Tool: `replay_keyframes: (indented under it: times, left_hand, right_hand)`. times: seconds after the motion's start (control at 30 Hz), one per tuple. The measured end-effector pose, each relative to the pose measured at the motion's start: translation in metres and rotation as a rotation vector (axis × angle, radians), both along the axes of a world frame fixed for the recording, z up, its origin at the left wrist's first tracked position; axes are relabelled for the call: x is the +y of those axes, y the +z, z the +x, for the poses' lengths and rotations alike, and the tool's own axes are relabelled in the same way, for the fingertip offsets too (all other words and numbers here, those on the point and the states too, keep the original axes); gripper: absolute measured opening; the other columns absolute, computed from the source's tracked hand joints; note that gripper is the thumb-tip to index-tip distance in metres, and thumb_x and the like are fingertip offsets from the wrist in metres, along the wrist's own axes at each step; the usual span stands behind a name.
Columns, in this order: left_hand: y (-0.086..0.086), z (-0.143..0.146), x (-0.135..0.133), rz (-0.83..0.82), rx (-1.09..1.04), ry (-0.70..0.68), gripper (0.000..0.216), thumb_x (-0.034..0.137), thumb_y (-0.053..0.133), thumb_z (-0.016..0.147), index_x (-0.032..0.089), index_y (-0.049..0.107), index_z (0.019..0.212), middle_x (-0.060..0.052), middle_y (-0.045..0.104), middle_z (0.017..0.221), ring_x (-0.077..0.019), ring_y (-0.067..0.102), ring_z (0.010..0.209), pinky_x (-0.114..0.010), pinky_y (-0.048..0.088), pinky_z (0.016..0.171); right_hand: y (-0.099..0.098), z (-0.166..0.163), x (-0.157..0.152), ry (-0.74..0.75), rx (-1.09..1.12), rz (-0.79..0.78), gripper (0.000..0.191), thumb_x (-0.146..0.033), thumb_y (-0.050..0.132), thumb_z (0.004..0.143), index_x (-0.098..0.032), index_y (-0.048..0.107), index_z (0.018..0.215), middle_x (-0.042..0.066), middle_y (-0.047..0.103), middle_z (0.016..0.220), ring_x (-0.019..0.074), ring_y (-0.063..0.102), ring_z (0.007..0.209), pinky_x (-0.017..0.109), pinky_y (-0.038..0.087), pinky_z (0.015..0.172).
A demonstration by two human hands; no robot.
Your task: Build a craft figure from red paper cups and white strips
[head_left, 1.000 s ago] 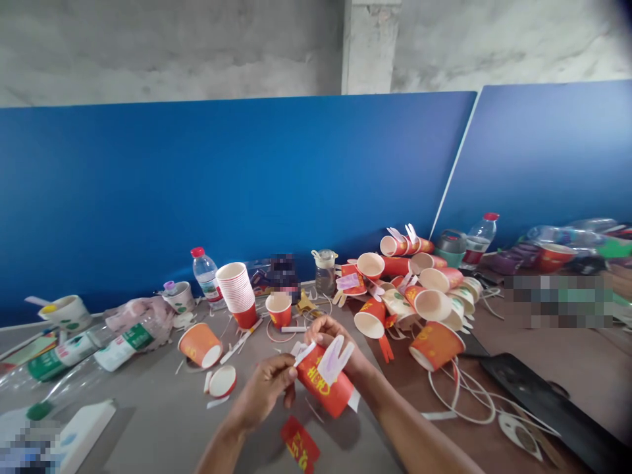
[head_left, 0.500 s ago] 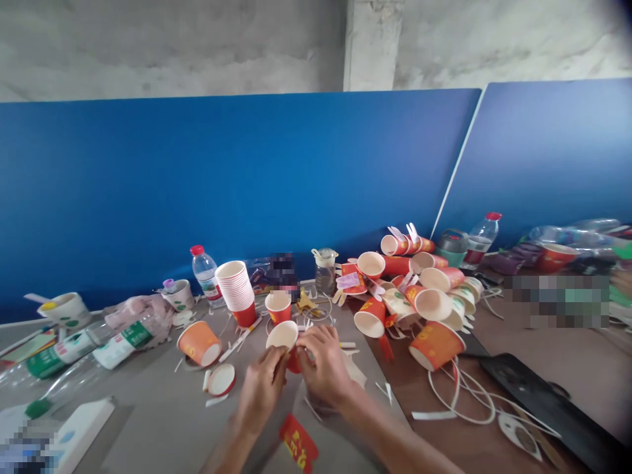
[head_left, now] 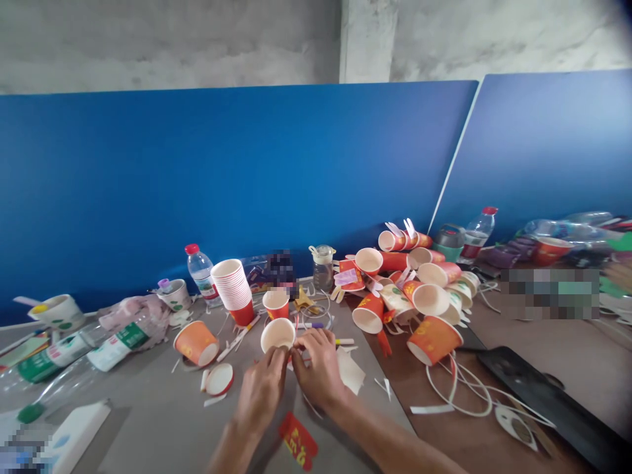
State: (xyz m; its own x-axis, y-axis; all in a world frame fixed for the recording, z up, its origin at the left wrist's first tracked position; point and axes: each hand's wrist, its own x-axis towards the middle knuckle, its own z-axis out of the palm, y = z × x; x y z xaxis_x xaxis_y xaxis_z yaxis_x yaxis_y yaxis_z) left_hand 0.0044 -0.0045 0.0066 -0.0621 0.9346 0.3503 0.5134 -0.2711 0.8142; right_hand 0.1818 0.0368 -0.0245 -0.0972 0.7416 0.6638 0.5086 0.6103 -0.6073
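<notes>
A red paper cup lies between my hands on the grey table, its white mouth facing away from me. My left hand is closed on its near left side. My right hand covers its right side with the fingers curled; most of the cup is hidden under both hands. A white paper piece lies just right of my right hand. A red paper scrap lies in front of my wrists.
A heap of red paper cups with paper ears lies at the right. A cup stack, a tipped orange cup, water bottles and cut paper rings lie around. A black tray sits far right, blue partitions behind.
One second ago both hands held the cup up, white ears showing on it. Now the cup is down on the table with its mouth facing away, both hands over it.
</notes>
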Motion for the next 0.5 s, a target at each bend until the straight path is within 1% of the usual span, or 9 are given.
replay_keyframes:
  times: [0.1,0.23,0.4,0.5]
  left_hand:
    - [-0.003,0.001,0.000,0.004,0.053,0.002,0.018,0.043,0.082,0.111,0.032,0.090,0.099,-0.014,0.087,0.097,-0.0327,0.080,0.080,-0.037,0.060,0.074]
    - [-0.002,0.001,0.000,-0.012,0.082,-0.007,0.021,0.040,0.076,0.112,0.032,0.091,0.099,-0.015,0.088,0.100,-0.0342,0.082,0.084,-0.037,0.057,0.075]
    - [0.007,-0.003,0.000,-0.043,0.004,-0.003,0.014,0.042,0.086,0.106,0.034,0.091,0.095,-0.014,0.088,0.096,-0.0345,0.081,0.084,-0.037,0.055,0.074]
    - [0.010,-0.003,-0.001,-0.044,-0.001,0.015,0.013,0.042,0.087,0.106,0.034,0.092,0.097,-0.015,0.089,0.097,-0.0345,0.083,0.084,-0.036,0.056,0.074]
  right_hand:
    - [-0.002,-0.002,0.001,-0.001,0.001,-0.003,0.020,-0.011,0.080,0.100,-0.029,0.075,0.092,0.002,0.082,0.096,0.0275,0.073,0.095,0.042,0.046,0.097]
    - [-0.004,-0.003,0.003,0.002,0.001,-0.031,0.022,-0.009,0.077,0.099,-0.028,0.071,0.089,0.001,0.079,0.093,0.0270,0.072,0.092,0.041,0.045,0.094]
    - [-0.005,-0.001,0.004,0.007,0.004,-0.043,0.025,-0.007,0.075,0.098,-0.028,0.067,0.088,0.001,0.079,0.094,0.0269,0.072,0.093,0.041,0.045,0.093]
    - [-0.002,0.001,0.002,0.013,0.023,-0.046,0.023,-0.008,0.075,0.099,-0.029,0.067,0.090,0.001,0.081,0.095,0.0276,0.074,0.095,0.041,0.046,0.094]
